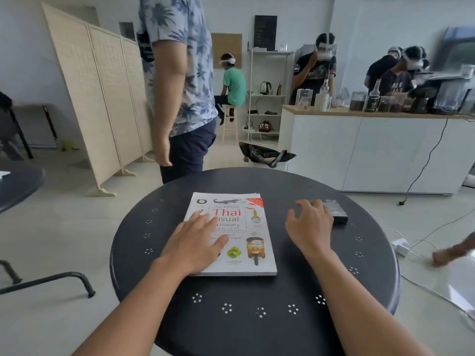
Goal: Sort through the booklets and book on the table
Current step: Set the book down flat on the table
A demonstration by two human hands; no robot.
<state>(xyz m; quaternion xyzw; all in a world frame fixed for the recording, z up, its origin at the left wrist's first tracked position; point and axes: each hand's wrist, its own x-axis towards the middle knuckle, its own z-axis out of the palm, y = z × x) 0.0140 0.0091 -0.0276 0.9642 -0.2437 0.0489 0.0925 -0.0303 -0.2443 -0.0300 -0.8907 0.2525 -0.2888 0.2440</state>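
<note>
The left hand (198, 242) lies flat, fingers spread, on the cover of the book (232, 235), which rests near the middle of the round black table (257, 304). It presses down and grips nothing. A few thinner page edges peek out from under the book's far edge (probably the booklets, though too little shows to be sure). If the hand slides the book without lifting it, whatever lies beneath could be dragged along and fan out, or be pushed toward the far rim of the table.

Further right, the right hand (309, 223) rests on the tabletop, fingers loosely curled, holding nothing, its fingertips touching or just beside a small dark box (336, 211). The box sits closer to the table's right edge than the book does, so a careless nudge could send it off the edge, where cables run across the floor (437, 291).
</note>
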